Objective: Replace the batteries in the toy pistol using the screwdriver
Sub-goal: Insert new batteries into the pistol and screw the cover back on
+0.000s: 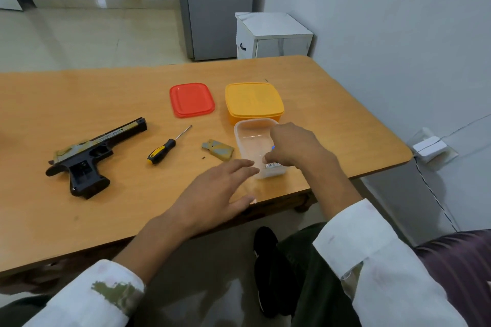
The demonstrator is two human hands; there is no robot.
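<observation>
toy pistol (87, 156) left on table (79, 98); screwdriver (162, 151), battery cover (219, 150), open tub (247, 130) rightward in row; lid (191, 99), closed box (253, 99) behind.

The table (79, 93) was a warm orange-brown wood. The toy pistol (90, 154) was black, with a tan and olive camouflage pattern along its top. The screwdriver (162, 151) had a black and yellow handle and a silver shaft. The small cover (219, 150) was patched in olive and grey. The lid (191, 99) was red, the closed box (253, 101) yellow, the open box (252, 133) clear. The battery (273, 166) was white with dark print. The right sleeve (372, 260) was white; the left sleeve (87, 297) was white with an olive camouflage patch. The shoe (265, 247) was black, the cabinet (271, 34) white.
</observation>
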